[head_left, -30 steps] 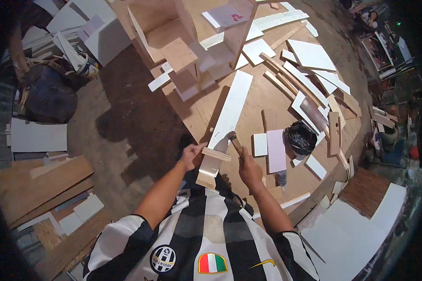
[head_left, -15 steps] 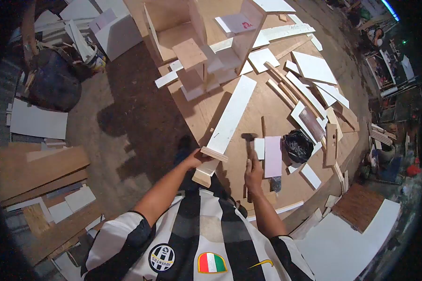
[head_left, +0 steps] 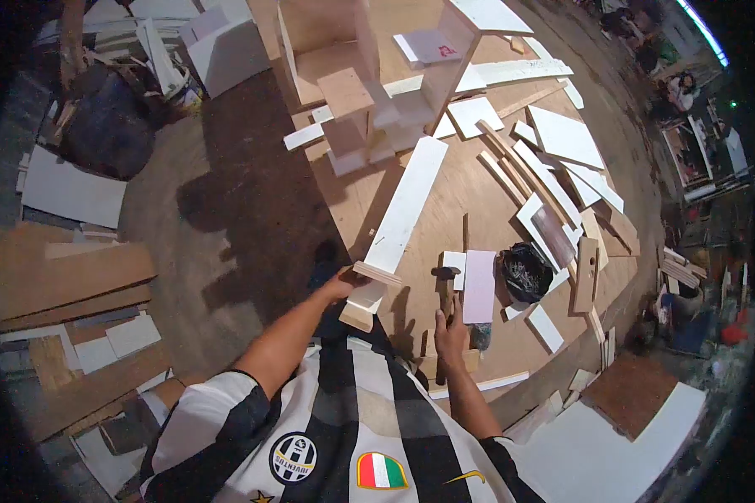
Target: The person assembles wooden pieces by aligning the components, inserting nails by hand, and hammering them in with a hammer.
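Note:
My left hand point(head_left: 339, 285) is closed on the near end of a long white board assembly point(head_left: 405, 205), beside a short crosspiece point(head_left: 377, 273); its fingertips are partly hidden by the wood. The assembly stretches away over the plywood table. In my right hand point(head_left: 450, 334) is a hammer point(head_left: 446, 283), gripped by its handle with the head up, to the right of the board and apart from it. Just beyond the hammer lie a small white piece point(head_left: 454, 261) and a pinkish panel point(head_left: 480, 287).
A box-like wooden unit point(head_left: 344, 92) stands at the table's far left. A black plastic bag point(head_left: 526, 272) sits right of the pinkish panel, with scattered white offcuts point(head_left: 566, 137) beyond. Boards point(head_left: 75, 281) lie at the left, and a large white sheet point(head_left: 637, 444) at lower right.
My right hand has drawn the hammer away from the board, to the right and nearer my body. My left hand still holds the board assembly. The camera view has shifted somewhat.

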